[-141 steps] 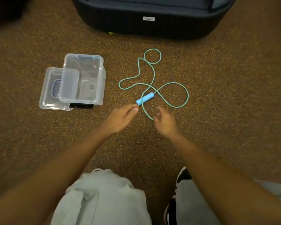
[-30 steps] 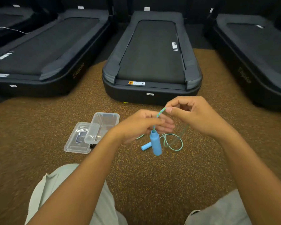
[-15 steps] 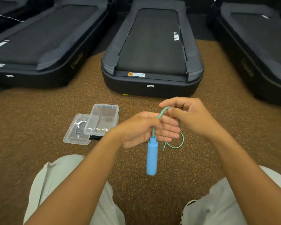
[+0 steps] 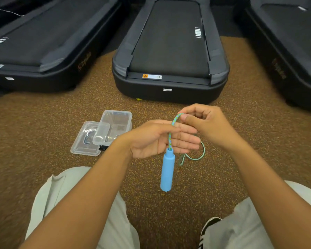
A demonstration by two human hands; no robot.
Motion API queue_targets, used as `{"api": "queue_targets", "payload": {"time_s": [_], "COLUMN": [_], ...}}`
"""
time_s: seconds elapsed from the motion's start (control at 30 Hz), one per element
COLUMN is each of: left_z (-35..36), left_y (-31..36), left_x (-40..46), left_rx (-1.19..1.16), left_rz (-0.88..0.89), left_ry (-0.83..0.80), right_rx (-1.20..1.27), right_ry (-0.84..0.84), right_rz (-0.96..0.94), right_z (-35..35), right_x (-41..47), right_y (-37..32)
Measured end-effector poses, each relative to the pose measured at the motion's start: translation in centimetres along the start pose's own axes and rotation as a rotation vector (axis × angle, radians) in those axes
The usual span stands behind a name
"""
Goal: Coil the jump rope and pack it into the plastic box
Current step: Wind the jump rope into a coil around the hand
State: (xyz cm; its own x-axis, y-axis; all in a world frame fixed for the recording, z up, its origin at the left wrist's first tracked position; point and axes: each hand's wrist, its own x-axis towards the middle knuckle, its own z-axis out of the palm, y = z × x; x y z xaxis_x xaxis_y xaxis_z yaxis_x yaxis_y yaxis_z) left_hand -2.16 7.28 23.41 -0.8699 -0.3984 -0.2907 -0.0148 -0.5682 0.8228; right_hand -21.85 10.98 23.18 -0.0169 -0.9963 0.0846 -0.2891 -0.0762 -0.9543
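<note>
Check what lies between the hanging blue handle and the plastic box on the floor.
Head view: only the left hand and its wrist cross between the blue handle and the plastic box; beneath is bare carpet.

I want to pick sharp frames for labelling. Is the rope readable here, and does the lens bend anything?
Head view: the rope and blue handle are sharp, as are the left hand and right hand; the loop near the carpet is thin and softer. Wide-angle distortion splays the treadmills outward. Lighting is even, with mild sheen on the plastic box.
</note>
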Motion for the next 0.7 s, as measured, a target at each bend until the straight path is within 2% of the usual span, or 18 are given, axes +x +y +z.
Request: {"api": "queue_targets", "payload": {"time_s": [0.13,0.3,0.43,0.53,0.7], "left_z": [-0.3,-0.9,-1.0,-0.9,-1.0], "left_y": [0.3,0.8,0.6,0.4,0.3], "left_x": [-0.3,-0.9,-0.8,-0.6,-0.7], "left_rx": [-0.063,-0.079,-0.062,-0.062,-0.068], "left_rz": [0.049,0.084,0.027,0.002,0.016], "left_ry": [-0.077,-0.083,-0.088,-0.127,-0.124], "right_rx": [0.025,0.024,0.098,0.098,0.06], "right_ry": [-0.014,-0.059,0.025,0.019,0.059], "right_rz": [0.066,0.157,0.043,-0.053,-0.031], "right_z": [0.3,0.1,0.4,0.4,0.5], "right_x": [-0.1,-0.5,-0.6,-0.6,-0.8], "right_y": [0.5,1.6,0.2,-0.9,-0.3]}}
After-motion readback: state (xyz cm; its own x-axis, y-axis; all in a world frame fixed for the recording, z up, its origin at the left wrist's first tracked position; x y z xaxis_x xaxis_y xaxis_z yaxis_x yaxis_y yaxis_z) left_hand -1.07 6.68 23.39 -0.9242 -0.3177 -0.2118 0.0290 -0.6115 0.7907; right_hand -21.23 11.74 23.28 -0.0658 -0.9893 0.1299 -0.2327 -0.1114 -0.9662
